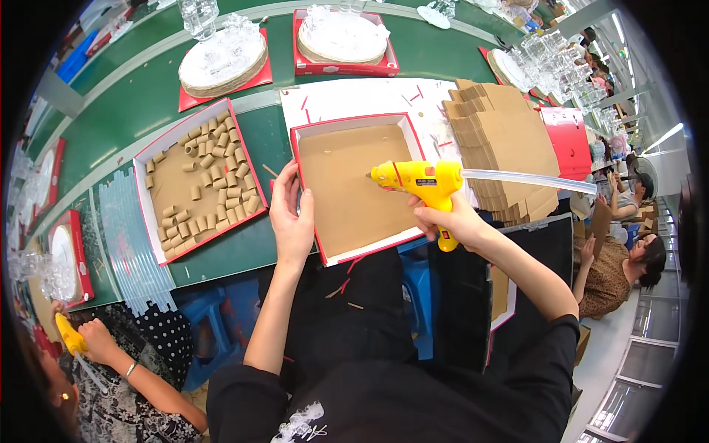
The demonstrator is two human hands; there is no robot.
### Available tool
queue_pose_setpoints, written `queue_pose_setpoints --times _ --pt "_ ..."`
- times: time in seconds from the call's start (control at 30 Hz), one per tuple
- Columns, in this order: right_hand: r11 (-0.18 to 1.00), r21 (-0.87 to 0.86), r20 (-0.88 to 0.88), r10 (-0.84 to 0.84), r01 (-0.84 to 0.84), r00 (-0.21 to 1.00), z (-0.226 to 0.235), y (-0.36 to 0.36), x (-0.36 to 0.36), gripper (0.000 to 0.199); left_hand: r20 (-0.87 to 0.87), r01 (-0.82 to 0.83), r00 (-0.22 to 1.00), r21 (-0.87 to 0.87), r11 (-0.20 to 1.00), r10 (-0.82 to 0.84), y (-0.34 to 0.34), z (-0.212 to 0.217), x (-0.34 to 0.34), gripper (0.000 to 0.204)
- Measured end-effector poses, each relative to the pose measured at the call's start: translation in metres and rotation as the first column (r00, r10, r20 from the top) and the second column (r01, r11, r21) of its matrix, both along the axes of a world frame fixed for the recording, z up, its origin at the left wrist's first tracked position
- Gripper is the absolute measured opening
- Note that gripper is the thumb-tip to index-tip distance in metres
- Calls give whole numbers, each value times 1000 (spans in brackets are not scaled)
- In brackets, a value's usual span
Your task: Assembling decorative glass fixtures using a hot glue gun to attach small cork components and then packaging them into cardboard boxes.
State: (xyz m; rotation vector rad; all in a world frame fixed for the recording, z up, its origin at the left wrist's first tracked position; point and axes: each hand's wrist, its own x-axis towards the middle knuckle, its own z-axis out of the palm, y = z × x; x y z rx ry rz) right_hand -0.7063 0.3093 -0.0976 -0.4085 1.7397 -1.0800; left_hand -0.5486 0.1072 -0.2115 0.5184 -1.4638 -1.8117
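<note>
Nearest, a yellow glue gun (425,183) is being gripped by the right hand (450,220), fingers closed round the handle, nozzle aimed left over the empty red-rimmed cardboard tray (354,184) directly in front; a clear glue stick (528,181) is sticking out the back to the right. The tray's left edge is being held by the left hand (290,215), fingers curled over the rim, thumb on the outside. Just left, a 2nd red-rimmed tray (159,236) w/ short cardboard tubes (210,177) is lying on the green table (140,96); clear glue sticks (133,251) are lined up beside it. At right, a stack of flat cardboard pieces (506,140) is sitting near the tray. Farther back, red trays w/ clear glassware (221,59) are being carried along the table. Lower left, another yellow glue gun (70,340) is being held by a co-worker's hand (92,340).
</note>
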Motion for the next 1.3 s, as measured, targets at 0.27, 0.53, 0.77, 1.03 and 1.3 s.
queue_pose_setpoints --times 0.27,0.53,0.77,1.03,1.3 --pt "1000 -12 -9 9 -9 1000 -10 3 2 18 -5 -2 1000 -3 1000 2 1 -3 0 41" --pt "995 91 7 -28 28 1000 0 6 1 23 5 -11 1000 -19 1000 11 1 -3 1 40" --pt "989 -44 186 150 -144 971 16 12 36 27 9 1 1000 -24 1000 0 0 2 0 40" --pt "966 89 216 218 -242 952 4 6 41 15 16 -2 1000 -18 1000 3 1 2 0 41" --pt "960 149 200 205 -237 958 8 9 37 17 17 -6 1000 -17 1000 6 2 -1 -1 41"
